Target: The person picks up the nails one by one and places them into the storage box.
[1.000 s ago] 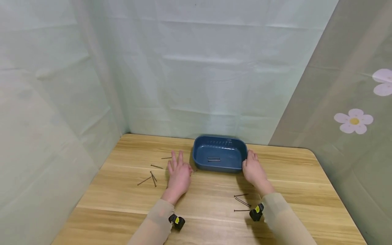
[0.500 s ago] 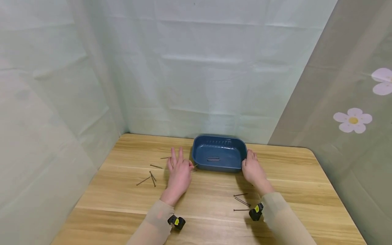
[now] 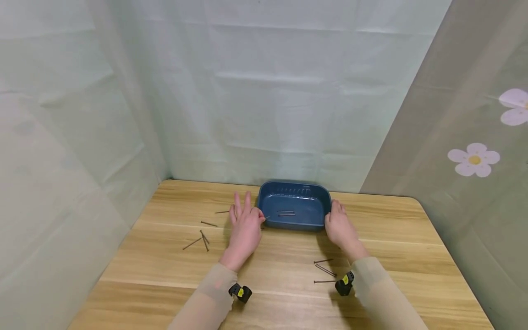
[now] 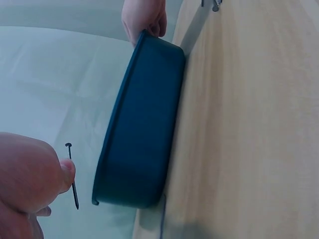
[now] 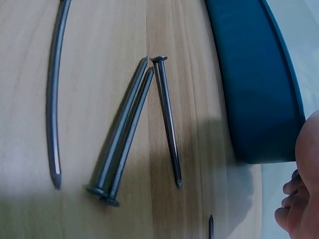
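Note:
Between thumb and forefinger, my left hand [image 3: 246,231] pinches a nail [image 4: 74,184], held up beside the left end of a blue rectangular tray [image 3: 294,226]. The other fingers of that hand point away, spread. My right hand [image 3: 341,230] grips the tray at its right end, as the left wrist view also shows. Two nails [image 3: 286,215] lie side by side on the tray's floor. One more nail [image 4: 163,217] rests on the table by the tray's near left corner, mostly hidden by the left hand in the head view.
Several loose nails [image 3: 203,240] are scattered on the wooden table [image 3: 284,279] left of the left hand. Another group of nails [image 5: 124,132] lies below the right wrist. A pale cloth wall [image 3: 264,114] rises right behind the tray.
My left hand has lifted a nail from the table and moved slightly up and right, toward the tray's left rim. The right hand has kept its place on the tray.

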`<state>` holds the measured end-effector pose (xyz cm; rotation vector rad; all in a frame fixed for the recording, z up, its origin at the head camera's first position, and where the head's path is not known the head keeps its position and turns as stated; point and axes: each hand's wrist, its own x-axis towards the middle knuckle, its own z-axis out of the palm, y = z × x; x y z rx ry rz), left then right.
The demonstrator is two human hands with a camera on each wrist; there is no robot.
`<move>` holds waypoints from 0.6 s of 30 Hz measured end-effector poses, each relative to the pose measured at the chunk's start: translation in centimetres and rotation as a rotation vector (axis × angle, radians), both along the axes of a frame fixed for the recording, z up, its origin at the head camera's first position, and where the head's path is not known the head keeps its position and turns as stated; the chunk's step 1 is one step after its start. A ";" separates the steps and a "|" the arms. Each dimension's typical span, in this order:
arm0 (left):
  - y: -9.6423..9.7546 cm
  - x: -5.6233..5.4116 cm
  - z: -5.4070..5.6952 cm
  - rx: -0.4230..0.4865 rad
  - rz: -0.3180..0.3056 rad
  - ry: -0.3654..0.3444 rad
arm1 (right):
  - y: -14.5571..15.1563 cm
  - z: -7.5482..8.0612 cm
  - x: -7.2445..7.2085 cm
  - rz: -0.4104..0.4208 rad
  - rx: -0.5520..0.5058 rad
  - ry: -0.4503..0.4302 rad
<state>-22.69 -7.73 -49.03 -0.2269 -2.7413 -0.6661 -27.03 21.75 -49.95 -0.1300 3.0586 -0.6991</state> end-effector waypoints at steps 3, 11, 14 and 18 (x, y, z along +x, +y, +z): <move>0.2 -0.2 0.6 -0.005 -0.010 0.002 | 0.0 0.0 0.1 0.001 0.003 -0.002; 1.0 -1.1 1.9 -0.038 -0.030 -0.011 | 0.4 -0.2 0.3 -0.003 -0.038 0.002; 1.3 -1.6 2.2 -0.056 -0.045 -0.008 | 0.6 -0.3 0.4 -0.007 -0.040 0.004; 1.5 -2.5 2.2 -0.093 -0.067 0.016 | 0.8 -0.4 0.4 -0.016 -0.033 0.006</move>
